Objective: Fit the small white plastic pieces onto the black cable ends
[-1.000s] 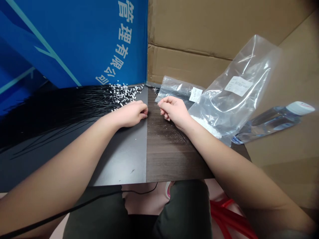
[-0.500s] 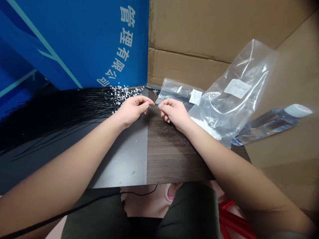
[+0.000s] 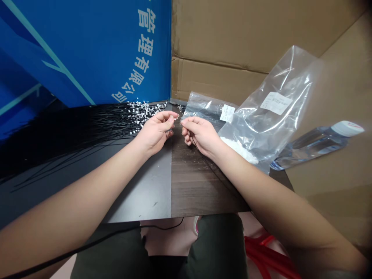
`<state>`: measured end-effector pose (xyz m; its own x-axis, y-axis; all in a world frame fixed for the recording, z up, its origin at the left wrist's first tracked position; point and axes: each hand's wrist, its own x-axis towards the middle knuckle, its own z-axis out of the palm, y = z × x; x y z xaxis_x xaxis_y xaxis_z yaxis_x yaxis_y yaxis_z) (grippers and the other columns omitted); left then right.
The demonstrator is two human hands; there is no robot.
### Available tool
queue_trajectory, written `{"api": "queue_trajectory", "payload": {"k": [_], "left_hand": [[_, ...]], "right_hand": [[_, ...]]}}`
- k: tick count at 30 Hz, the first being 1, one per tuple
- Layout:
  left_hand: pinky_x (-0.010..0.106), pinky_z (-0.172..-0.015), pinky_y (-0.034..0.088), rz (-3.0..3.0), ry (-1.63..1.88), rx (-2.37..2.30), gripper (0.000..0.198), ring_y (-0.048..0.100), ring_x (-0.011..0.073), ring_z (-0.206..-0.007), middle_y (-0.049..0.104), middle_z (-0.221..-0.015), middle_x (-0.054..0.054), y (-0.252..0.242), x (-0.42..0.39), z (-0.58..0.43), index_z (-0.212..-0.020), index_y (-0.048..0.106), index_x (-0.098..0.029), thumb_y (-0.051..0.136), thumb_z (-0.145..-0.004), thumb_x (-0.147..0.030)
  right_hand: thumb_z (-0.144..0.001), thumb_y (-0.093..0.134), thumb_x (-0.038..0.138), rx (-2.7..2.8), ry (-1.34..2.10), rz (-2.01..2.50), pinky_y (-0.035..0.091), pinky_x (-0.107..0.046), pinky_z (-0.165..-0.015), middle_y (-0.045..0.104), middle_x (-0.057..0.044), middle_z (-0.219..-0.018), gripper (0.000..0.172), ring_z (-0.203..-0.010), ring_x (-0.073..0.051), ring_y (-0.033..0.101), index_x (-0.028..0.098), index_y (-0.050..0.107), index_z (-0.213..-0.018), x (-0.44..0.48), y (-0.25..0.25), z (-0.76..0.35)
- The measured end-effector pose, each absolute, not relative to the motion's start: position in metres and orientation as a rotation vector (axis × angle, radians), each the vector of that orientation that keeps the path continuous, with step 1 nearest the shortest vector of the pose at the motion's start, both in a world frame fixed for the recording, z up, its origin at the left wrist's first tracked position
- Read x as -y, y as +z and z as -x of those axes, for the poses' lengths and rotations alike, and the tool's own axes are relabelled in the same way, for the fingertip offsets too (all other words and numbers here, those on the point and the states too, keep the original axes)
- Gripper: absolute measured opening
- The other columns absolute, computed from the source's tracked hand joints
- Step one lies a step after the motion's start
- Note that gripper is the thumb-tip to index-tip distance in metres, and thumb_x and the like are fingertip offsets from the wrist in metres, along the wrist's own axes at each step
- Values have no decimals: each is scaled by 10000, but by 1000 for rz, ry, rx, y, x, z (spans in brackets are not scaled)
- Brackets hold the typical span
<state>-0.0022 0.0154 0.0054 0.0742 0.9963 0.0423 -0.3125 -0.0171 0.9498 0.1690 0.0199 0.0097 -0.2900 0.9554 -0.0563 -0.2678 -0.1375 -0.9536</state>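
Note:
Above the middle of the table, my left hand (image 3: 157, 131) pinches thumb against forefinger on a small whitish piece (image 3: 176, 117), too small to make out fully. Facing it across a narrow gap, my right hand (image 3: 202, 135) is closed on a thin black wire (image 3: 213, 169), which trails beneath the palm and wrist toward the table's front edge. Behind my left hand lies a large bundle of black wires (image 3: 72, 120) with many small white connectors (image 3: 139, 110) at their ends.
A flat clear bag (image 3: 200, 106) lies at the back, holding dark contents. Right of it stands a large clear bag (image 3: 281, 89) with white bits at its bottom. A water bottle (image 3: 316, 147) leans by the cardboard wall (image 3: 221, 35). A blue panel (image 3: 101, 46) rises behind the wires.
My hands have drawn slightly closer together. My right hand has turned a little, and the black wire now shows running under it. The bags and bottle stay put.

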Motion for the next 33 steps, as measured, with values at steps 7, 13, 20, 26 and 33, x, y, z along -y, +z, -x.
{"api": "queue_trajectory", "payload": {"k": [7,13,20,26,33], "left_hand": [[262,-712,541,-966,1260,-758,320,641,125,-764,677,-874,-7,4,-9,-8,-946,702,-210,934,-758,-325],[259,-720,545,-957,1290,-773,273,650,133,-793,695,-880,17,-1,-12,-5,-926,737,-178,924,-778,-311],[216,-651,496,-941,1278,-795,229,575,82,-688,685,-876,20,1,-14,-2,-926,763,-152,908,-782,-256],[226,-623,489,-1015,1259,-823,317,564,80,-651,681,-869,8,3,-12,-1,-1008,741,-166,920,-780,-294],[242,-619,464,-1137,1213,-832,378,584,98,-647,686,-824,16,6,-13,2,-1044,709,-160,924,-788,-335]], "right_hand": [[-907,758,233,971,1790,754,438,-212,-467,626,42,-646,154,-506,-80,542,174,617,-882,-14,12,-164],[-894,763,235,1005,1683,815,429,-220,-457,625,35,-638,145,-489,-83,537,175,633,-875,-17,8,-166],[-914,729,264,1151,1451,935,419,-216,-450,631,40,-640,144,-480,-73,535,198,626,-839,-22,7,-169],[-932,715,260,1264,1309,984,416,-209,-443,644,35,-628,125,-480,-78,558,194,631,-866,-22,10,-172],[-924,754,366,1466,1274,961,433,-192,-445,679,21,-675,200,-508,-73,573,191,659,-909,-26,7,-179]]}}
